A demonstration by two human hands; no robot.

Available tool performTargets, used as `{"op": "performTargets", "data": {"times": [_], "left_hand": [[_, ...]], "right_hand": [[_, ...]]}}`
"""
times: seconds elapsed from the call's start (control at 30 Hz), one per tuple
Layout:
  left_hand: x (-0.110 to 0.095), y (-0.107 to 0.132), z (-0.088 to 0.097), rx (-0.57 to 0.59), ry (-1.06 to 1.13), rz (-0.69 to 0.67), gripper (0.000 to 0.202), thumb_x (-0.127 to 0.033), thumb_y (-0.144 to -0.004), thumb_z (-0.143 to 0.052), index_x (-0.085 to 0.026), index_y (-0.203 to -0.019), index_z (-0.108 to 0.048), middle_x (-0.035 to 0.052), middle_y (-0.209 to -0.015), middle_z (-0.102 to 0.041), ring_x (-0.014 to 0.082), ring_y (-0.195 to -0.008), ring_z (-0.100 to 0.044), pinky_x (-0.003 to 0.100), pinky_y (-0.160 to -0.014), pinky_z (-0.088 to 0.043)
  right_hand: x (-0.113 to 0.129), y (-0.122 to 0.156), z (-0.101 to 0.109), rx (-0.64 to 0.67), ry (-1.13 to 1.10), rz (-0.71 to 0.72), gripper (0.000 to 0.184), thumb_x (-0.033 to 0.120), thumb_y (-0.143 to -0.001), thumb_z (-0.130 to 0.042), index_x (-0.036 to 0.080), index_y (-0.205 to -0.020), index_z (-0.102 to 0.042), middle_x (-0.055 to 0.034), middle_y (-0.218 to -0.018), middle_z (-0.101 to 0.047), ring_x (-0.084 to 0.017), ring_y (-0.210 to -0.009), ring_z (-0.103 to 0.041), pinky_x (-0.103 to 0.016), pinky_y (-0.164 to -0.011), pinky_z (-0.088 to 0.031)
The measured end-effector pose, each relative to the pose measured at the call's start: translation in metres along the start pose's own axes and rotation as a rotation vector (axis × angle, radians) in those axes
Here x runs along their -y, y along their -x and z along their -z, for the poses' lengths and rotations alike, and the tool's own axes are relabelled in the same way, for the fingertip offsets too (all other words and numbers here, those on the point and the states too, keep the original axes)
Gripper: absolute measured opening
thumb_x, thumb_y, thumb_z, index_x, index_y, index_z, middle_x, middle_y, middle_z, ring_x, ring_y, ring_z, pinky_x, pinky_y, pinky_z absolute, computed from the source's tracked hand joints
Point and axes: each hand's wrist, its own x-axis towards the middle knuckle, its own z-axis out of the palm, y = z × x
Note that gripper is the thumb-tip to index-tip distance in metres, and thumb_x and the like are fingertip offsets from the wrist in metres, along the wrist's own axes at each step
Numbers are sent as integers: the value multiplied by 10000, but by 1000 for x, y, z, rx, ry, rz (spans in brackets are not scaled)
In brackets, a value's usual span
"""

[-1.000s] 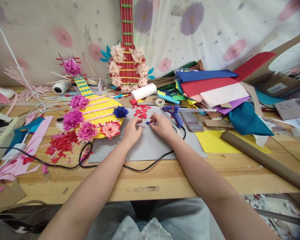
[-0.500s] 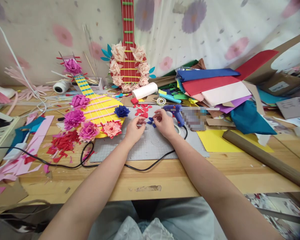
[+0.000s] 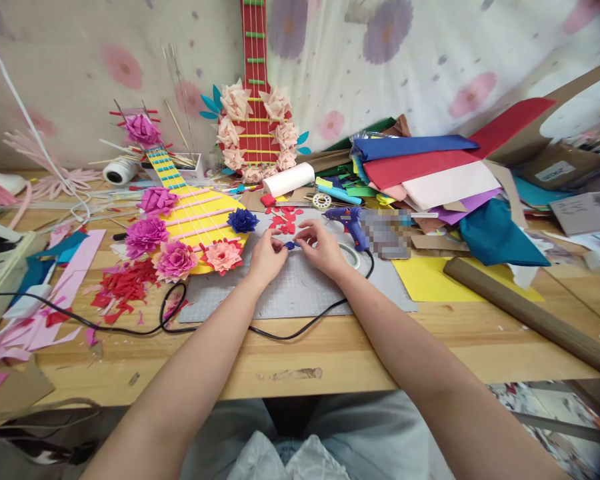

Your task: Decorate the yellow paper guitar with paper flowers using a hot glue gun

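My left hand (image 3: 267,256) and my right hand (image 3: 321,247) meet over the grey cutting mat (image 3: 300,293), fingers pinched together on a small blue paper piece (image 3: 290,245) held between them. Just beyond lie red paper petals (image 3: 283,221) and a finished blue paper flower (image 3: 242,220). The flower sits on a yellow paper guitar (image 3: 193,220) trimmed with pink and magenta flowers. A blue glue gun (image 3: 347,220) rests just right of my right hand, and its black cord (image 3: 260,332) loops across the mat.
A red paper guitar (image 3: 254,100) with peach flowers leans on the wall. Stacked coloured paper sheets (image 3: 430,173) fill the right back. A brown cardboard tube (image 3: 530,320) lies at right, red scraps (image 3: 123,290) at left, and a white paper roll (image 3: 289,180) behind the mat.
My hands have drawn closer together; the right hand came down and left from near the glue gun, and both now pinch the blue piece.
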Motion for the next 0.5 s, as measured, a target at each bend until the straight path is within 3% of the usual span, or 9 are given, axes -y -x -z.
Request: {"op": "performTargets", "data": {"times": [0.17, 0.37, 0.5], "left_hand": [[-7, 3, 1, 3, -89, -41, 334, -123, -714, -577, -186, -1040, -534, 3, -748, -632, 162, -749, -613, 303, -745, -458], [-4, 2, 0, -43, -41, -8, 316, -176, -721, -601, -183, -1030, -540, 1, -723, -629, 164, -719, -611, 298, -708, -458], [-1, 1, 0, -48, -23, -25, 319, -168, -713, -602, -191, -1023, -534, -5, -725, -629, 160, -722, -612, 295, -713, -452]], "right_hand": [[-3, -1, 2, -146, -61, -46, 263, 227, -781, -513, 233, -1033, -437, -21, -883, -688, -141, -660, -609, -301, -650, -481], [5, 3, 0, 14, 202, 182, 375, 178, -726, -567, 225, -1086, -474, -55, -981, -666, -193, -857, -612, -333, -732, -479], [7, 2, -3, 37, 267, 178, 346, 140, -738, -537, 213, -1072, -482, -53, -924, -672, -205, -867, -605, -340, -741, -472]]}}
